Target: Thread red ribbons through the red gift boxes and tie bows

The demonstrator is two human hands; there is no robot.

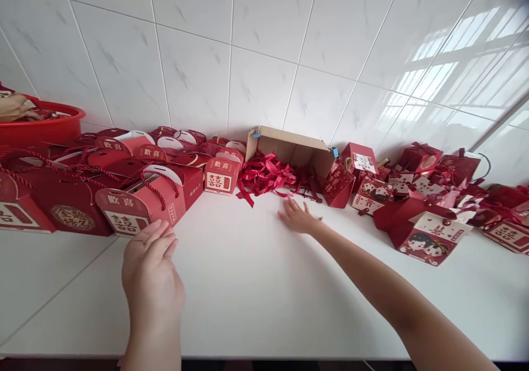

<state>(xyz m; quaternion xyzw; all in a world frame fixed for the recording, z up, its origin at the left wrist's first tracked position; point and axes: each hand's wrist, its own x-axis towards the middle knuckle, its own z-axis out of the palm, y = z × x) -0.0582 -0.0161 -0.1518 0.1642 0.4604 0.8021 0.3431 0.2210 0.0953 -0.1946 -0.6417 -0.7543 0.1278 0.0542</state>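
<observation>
My left hand (154, 263) is at the near corner of a red gift box (142, 208) with a twisted rope handle. Its fingers are loosely bent, the tips touching or almost touching the box, and I see nothing inside them. Further right, my right hand (296, 216) reaches out over the white counter with its fingers spread. Those fingertips are just in front of a heap of red ribbons (270, 175). The ribbons spill from a cardboard box (289, 139) lying on its side by the wall.
Red gift boxes with rope handles (74, 211) crowd the left side, with a red plastic tub (61, 120) behind them. Smaller red boxes (372, 194) stand in a jumble on the right, and one tilted box (430, 238) juts forward. A tiled wall (198, 73) backs the counter (248, 294).
</observation>
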